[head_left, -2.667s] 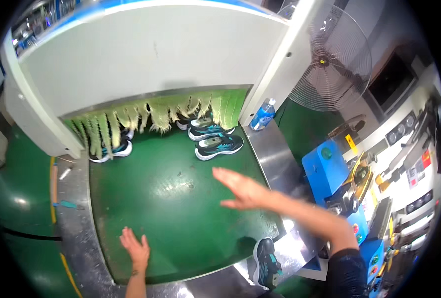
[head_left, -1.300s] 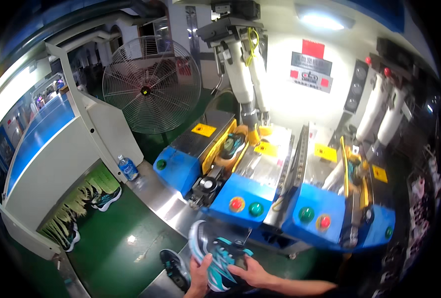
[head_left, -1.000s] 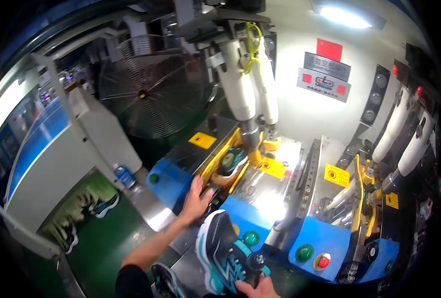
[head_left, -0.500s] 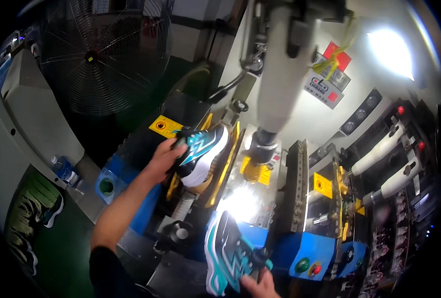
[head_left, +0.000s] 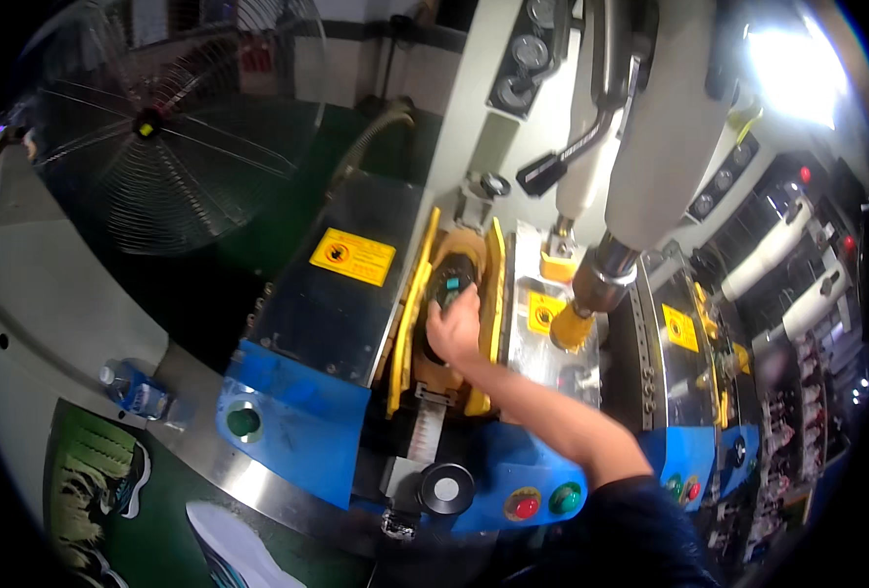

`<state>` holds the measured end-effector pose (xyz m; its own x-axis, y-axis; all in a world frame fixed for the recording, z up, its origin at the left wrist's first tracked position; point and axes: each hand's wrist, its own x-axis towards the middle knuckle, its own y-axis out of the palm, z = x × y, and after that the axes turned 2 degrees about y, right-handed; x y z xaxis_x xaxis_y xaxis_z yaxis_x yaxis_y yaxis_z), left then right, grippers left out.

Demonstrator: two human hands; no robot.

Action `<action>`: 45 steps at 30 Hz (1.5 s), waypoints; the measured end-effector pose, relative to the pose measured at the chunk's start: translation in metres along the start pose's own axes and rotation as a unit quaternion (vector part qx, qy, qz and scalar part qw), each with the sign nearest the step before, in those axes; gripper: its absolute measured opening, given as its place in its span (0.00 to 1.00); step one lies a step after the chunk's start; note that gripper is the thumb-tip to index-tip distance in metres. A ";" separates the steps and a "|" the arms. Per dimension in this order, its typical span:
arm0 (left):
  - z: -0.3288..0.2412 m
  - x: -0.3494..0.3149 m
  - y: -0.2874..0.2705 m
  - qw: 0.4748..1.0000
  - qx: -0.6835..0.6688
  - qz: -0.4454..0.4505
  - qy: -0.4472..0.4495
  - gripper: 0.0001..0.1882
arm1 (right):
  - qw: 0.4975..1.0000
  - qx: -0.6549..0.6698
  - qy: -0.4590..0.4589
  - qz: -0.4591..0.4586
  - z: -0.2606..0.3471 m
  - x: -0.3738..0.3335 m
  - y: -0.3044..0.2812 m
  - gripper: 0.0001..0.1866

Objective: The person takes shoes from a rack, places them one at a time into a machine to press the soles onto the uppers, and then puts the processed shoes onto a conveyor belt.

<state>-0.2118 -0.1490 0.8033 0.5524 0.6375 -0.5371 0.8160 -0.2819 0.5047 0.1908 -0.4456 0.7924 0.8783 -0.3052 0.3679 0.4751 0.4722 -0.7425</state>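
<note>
In the middle, a dark sneaker (head_left: 451, 276) with a small teal patch sits lengthwise in the press cradle, between two yellow side pads (head_left: 416, 328). My right hand (head_left: 456, 328) comes in from the lower right and is closed on the near end of this sneaker. Much of the shoe is hidden by the hand and the pads. At the lower left edge, a second sneaker (head_left: 234, 544) shows its white sole, with a little teal at its side. My left hand is out of view, so what holds that shoe, if anything, is not visible.
Right of the cradle hangs a press arm (head_left: 601, 274) with a yellow tip. Red (head_left: 525, 505) and green buttons (head_left: 565, 498) sit on the blue front panel. A black knob (head_left: 445, 488) stands before the cradle. A bottle (head_left: 133, 389) and large fan (head_left: 150, 122) are at left.
My left hand has left the view, and the cradle has lost the shoe it held there. My right hand has moved up into the cradle with a sneaker. The view has shifted.
</note>
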 end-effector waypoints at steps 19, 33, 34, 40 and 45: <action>0.067 -0.127 -0.015 0.991 -0.012 0.120 0.049 0.24 | 0.922 0.006 -0.356 0.151 -0.048 -0.174 -0.291 0.40; 0.115 -0.306 -0.097 0.895 0.329 0.262 0.148 0.36 | 0.531 0.565 0.156 0.612 -0.091 -0.357 -0.341 0.32; 0.100 -0.352 -0.055 0.899 0.329 0.283 0.062 0.42 | 0.446 0.575 0.187 0.660 -0.100 -0.371 -0.332 0.29; 0.047 -0.337 -0.056 0.732 0.319 0.540 0.267 0.39 | 0.482 0.465 0.353 0.653 -0.095 -0.443 -0.372 0.30; 0.029 -0.297 -0.111 0.875 0.255 0.342 0.230 0.12 | 0.519 0.418 0.312 0.677 -0.034 -0.480 -0.332 0.27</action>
<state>-0.4612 -0.3282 0.8872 0.9098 0.3826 0.1606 0.3558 -0.9185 0.1726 -0.3907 -0.4839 0.8429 0.3736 0.6890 -0.6211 -0.4687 0.7180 0.5146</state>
